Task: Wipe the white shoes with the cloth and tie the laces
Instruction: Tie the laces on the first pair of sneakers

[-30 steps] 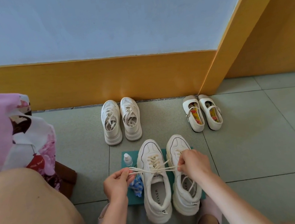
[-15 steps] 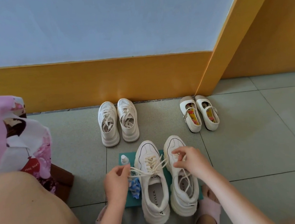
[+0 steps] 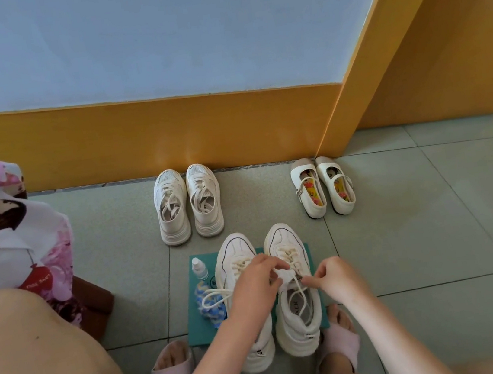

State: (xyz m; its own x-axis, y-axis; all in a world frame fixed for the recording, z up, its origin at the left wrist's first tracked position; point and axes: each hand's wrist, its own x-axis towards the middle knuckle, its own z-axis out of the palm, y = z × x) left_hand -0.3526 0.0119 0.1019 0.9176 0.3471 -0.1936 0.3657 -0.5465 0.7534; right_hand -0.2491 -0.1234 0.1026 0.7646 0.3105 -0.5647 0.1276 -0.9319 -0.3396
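The right shoe [image 3: 297,309] stands on the mat [image 3: 195,327] on the floor [image 3: 405,243], toe pointing away, just beside the left shoe [image 3: 235,251]. Its laces [image 3: 291,255] are held at the tongue. The left hand [image 3: 254,284] reaches across the left shoe and pinches one strand; the right hand [image 3: 331,279] pinches the other, evidently to start the knot. The left shoe's lace [image 3: 212,293] trails loose over the cloth [image 3: 210,307], which lies by the bottle [image 3: 199,268], within reach for wiping.

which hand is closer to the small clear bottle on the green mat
Left. The left hand lies over the left sneaker, just right of the small clear bottle; the right hand is farther right, at the laces of the right sneaker.
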